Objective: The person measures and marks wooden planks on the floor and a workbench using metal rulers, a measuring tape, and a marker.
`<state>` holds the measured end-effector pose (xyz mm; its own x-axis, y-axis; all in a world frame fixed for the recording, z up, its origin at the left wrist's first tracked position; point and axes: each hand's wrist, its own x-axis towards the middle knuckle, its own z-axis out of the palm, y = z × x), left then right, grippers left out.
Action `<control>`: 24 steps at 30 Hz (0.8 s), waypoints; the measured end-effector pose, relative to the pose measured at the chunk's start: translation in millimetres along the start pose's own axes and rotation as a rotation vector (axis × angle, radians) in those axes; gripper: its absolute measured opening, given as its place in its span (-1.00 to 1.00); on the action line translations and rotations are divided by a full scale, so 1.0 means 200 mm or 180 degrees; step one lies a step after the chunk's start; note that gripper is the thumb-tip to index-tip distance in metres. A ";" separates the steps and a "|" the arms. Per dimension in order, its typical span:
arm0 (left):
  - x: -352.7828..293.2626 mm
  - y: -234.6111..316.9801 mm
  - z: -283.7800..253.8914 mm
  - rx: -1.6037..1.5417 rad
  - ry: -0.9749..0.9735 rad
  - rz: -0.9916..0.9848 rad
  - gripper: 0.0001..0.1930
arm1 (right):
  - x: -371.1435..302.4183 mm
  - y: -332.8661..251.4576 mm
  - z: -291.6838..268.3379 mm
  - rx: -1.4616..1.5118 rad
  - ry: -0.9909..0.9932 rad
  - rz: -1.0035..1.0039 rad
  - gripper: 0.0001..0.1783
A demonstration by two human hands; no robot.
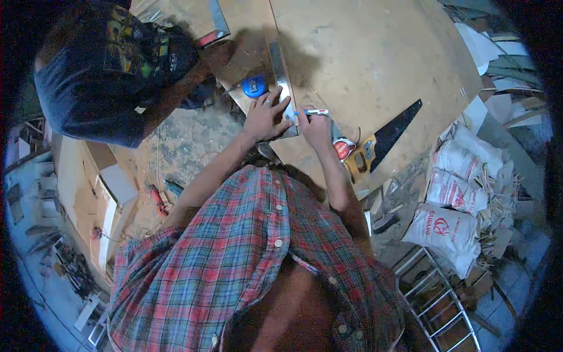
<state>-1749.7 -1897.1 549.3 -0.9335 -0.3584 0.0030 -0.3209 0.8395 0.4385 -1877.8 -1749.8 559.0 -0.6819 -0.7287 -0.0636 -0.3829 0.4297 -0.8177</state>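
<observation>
My left hand (267, 119) lies with its fingers spread on a shiny metal ruler (285, 92), pressing it against a narrow wooden strip (272, 41) on a large plywood sheet (363, 53). Just right of it, my right hand (316, 130) is closed around a white and blue pen (317, 111). The pen's blue end points at the strip beside the ruler; whether its tip touches is too small to tell. A blue tape measure (254, 86) sits beyond my left fingers. Near my right wrist are a red and white tape measure (342, 149) and a handsaw (397, 133) with a yellow handle.
At the upper left a co-worker in a dark shirt (88, 76) leans in, a hand near a red-handled metal tool (212, 39). White sacks (444, 229) and a metal ladder (437, 293) stand right. A red-handled tool (157, 199) lies left, near wooden panels (76, 193).
</observation>
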 end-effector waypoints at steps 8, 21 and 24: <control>0.00 0.01 0.01 0.0118 0.0119 0.0047 -0.24 | -0.23 0.08 -0.03 -0.0884 -0.0047 -0.0527 -0.71; -0.21 0.11 -0.04 -0.0429 -0.0217 0.0502 -0.21 | -0.54 0.11 -0.04 0.0366 0.0708 0.0606 -0.62; -0.28 0.10 -0.06 -0.0688 -0.0326 0.0413 -0.32 | -0.52 0.15 -0.03 0.0678 0.0595 0.0786 -0.63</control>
<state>-1702.7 -1865.4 568.5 -0.9795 -0.2011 -0.0144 -0.1662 0.7650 0.6222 -1821.1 -1657.9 545.0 -0.8470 -0.4986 -0.1843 -0.0680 0.4454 -0.8928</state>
